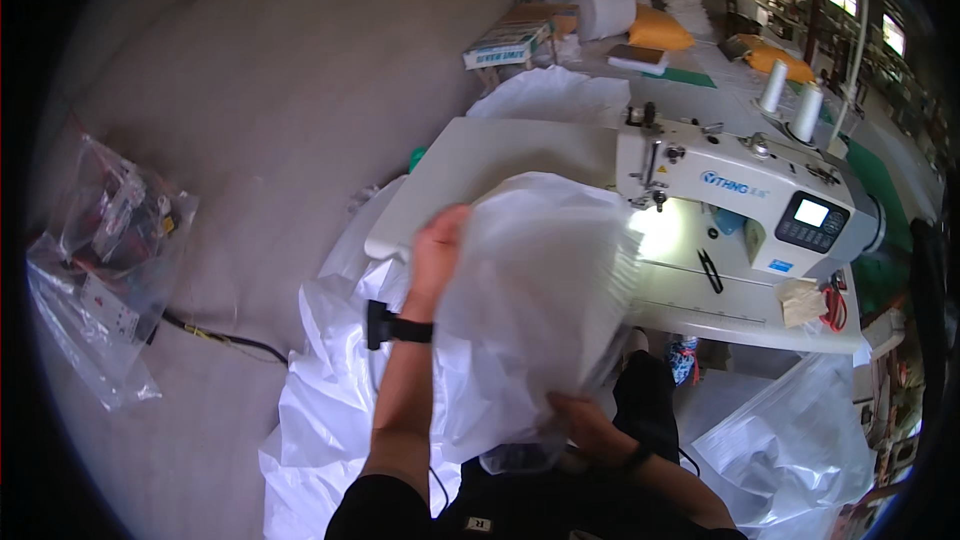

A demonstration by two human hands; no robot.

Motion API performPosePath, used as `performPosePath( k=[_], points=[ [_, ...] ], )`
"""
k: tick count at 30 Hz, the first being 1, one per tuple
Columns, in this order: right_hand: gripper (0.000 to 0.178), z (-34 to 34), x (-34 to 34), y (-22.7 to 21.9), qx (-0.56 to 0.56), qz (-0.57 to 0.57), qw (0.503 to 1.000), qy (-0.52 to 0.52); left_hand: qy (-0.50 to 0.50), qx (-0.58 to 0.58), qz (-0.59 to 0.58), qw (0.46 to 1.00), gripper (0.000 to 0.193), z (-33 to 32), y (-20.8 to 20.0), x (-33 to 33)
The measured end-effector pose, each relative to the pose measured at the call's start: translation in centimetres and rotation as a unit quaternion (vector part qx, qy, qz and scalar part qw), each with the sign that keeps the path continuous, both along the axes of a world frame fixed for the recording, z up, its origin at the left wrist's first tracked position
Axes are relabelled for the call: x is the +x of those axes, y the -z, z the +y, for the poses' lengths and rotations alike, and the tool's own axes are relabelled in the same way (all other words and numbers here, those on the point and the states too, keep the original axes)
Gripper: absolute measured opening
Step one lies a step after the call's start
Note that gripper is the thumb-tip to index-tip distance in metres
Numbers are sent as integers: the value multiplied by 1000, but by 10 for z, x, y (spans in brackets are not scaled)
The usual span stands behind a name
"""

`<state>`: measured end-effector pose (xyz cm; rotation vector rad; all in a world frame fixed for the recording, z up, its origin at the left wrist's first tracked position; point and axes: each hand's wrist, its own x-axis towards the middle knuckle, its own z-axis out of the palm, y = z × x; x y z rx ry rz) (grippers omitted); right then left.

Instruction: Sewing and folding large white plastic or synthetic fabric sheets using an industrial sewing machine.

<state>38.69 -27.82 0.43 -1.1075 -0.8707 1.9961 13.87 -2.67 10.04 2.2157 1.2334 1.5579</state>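
A white translucent plastic sheet (530,310), perhaps a bag, is spread between my hands, from the sewing table toward my lap. My left hand (440,245), with a black band on its wrist, grips the sheet's left edge; its fingertips are partly hidden by the plastic. Lower and nearer to me, my right hand (588,424) is closed on the near right edge. The sheet's right side lies close to the needle area of a white sewing machine (730,180), whose lamp lights the table there.
On the sewing table (690,305) lie black thread snips (710,270) and red-handled scissors (834,306). Crumpled white plastic (325,400) hangs at the left, with more plastic sheeting (790,440) at the right. A clear bag of parts (110,270) lies on the floor near a black cable (230,338).
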Motion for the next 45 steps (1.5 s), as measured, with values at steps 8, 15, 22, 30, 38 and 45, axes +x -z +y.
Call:
performPosePath(
  k=[8,15,22,30,38,45],
  points=[
    [47,-15,10,1,-144,125,963,192,-116,-318,108,935,48,-35,83,-187],
    [38,-19,24,27,-130,72,964,221,-96,-262,422,863,21,-20,142,-239],
    [32,2,11,9,-78,10,988,133,-374,-52,-209,902,36,28,-60,-392],
    [35,55,-78,8,-130,135,979,82,-100,-103,338,930,39,97,-105,-164],
    [32,42,-96,51,-56,46,989,-131,53,-74,394,915,53,86,63,137],
    [51,-6,-16,41,324,-3,892,-316,-58,-71,435,896,46,86,61,195]
  ],
)
